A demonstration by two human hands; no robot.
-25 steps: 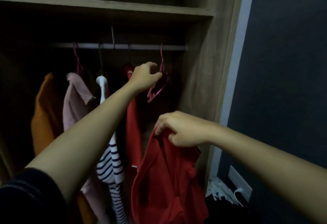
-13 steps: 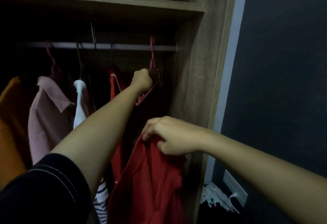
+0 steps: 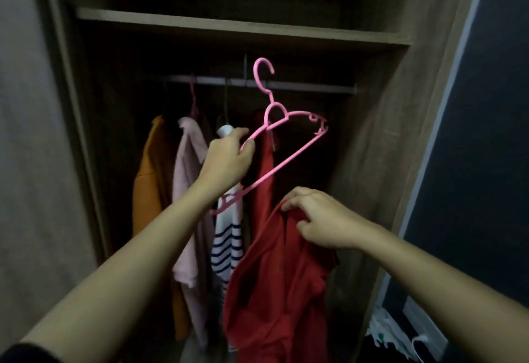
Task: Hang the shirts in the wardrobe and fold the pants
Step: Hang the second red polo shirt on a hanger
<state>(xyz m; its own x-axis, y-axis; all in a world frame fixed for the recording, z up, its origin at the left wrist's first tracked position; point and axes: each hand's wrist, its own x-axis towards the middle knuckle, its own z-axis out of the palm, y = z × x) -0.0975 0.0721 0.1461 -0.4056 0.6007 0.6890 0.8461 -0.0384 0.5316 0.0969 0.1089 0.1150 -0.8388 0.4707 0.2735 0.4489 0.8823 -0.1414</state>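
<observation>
Inside the wood-grain wardrobe (image 3: 380,139), I held a thin pink plastic hanger (image 3: 289,159) in my left hand (image 3: 229,159), fingers closed around its sloping arm, the hook tilted and free in front of the metal rail (image 3: 309,87). A second earlier that hanger had still hung on the rail at its right end, with my hand just reaching it; now it was off and drawn toward me, and the view had pulled back to take in the wardrobe's left wall. My right hand (image 3: 323,222), below and to the right of the hanger, pinched the top edge of a soft red shirt (image 3: 274,291), which drooped in loose folds well below the rail, not yet on the hanger. No brand, label or writing could be read on any garment. Left of the hanger, four pieces hung from the rail: an orange top (image 3: 148,179), a pale pink shirt (image 3: 189,190), a white shirt with navy stripes (image 3: 226,251) and another red garment (image 3: 264,179) behind the hanger. A plank shelf (image 3: 229,26) ran above the rail.
</observation>
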